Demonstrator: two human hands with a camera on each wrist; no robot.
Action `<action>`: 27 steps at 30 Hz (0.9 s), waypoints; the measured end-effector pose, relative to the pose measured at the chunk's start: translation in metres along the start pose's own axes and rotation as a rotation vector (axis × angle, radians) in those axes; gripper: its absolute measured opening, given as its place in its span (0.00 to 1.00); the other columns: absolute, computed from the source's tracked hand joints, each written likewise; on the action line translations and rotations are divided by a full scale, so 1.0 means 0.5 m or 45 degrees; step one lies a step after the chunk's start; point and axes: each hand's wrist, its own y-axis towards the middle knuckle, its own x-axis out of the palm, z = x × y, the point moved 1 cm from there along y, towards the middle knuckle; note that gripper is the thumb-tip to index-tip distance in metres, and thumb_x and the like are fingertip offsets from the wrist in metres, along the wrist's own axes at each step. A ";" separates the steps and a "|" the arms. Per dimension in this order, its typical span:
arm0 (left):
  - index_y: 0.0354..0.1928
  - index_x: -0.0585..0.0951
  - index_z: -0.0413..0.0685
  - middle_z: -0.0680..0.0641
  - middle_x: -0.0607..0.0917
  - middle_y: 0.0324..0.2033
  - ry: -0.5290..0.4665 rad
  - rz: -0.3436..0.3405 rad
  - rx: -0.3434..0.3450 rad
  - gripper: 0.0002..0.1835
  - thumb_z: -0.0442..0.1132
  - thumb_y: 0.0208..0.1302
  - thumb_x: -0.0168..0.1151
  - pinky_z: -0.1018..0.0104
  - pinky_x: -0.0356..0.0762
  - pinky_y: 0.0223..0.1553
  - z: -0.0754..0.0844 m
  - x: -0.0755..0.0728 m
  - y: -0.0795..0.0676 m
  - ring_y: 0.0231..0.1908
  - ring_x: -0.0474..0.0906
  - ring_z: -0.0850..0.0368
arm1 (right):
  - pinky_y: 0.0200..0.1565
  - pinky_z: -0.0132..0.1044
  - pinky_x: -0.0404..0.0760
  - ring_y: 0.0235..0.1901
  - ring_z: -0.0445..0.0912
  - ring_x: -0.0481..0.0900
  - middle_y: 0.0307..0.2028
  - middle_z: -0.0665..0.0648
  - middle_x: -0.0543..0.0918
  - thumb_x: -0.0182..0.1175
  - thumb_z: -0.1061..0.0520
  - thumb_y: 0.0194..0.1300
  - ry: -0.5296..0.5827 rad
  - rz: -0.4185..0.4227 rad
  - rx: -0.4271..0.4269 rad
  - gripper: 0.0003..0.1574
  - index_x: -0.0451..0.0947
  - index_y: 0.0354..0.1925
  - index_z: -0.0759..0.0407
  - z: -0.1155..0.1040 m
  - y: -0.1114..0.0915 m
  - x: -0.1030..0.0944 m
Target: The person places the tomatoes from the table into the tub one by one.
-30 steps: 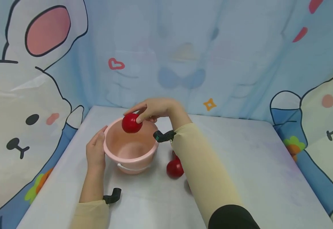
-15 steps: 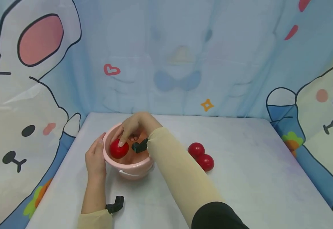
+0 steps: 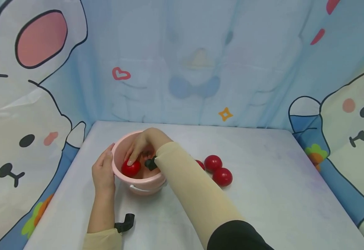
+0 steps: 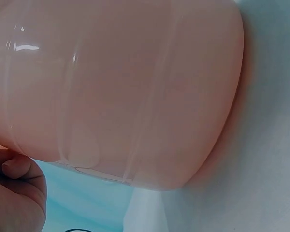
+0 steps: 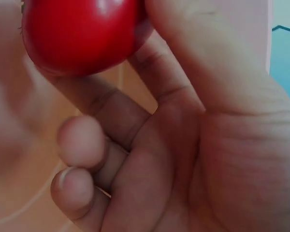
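Booth [image 3: 257, 62] of cartoon curtains [image 3: 157, 45], white table [image 3: 263, 173]

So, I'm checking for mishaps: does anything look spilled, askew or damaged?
Nothing stands out. The bucket looks undamaged where visible, its handle hanging down. The right grip holds a red ball inside it; three more balls sit close together on the table, one partly hidden by the sleeve. No spill shows.

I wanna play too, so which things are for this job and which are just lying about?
For the job:
pink bucket, held by the left hand
round red thing, held inside it by the right hand
probably the three similar red ones on the table, one partly behind the sleeve

Just there:
cartoon curtain
black wrist gadgets
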 end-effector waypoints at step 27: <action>0.61 0.79 0.73 0.62 0.77 0.65 -0.001 -0.009 -0.038 0.22 0.65 0.70 0.49 0.62 0.75 0.63 0.010 -0.003 -0.008 0.69 0.68 0.61 | 0.29 0.33 0.68 0.25 0.47 0.64 0.49 0.59 0.77 0.63 0.41 0.66 -0.262 0.139 -0.404 0.29 0.75 0.64 0.37 0.023 -0.091 -0.017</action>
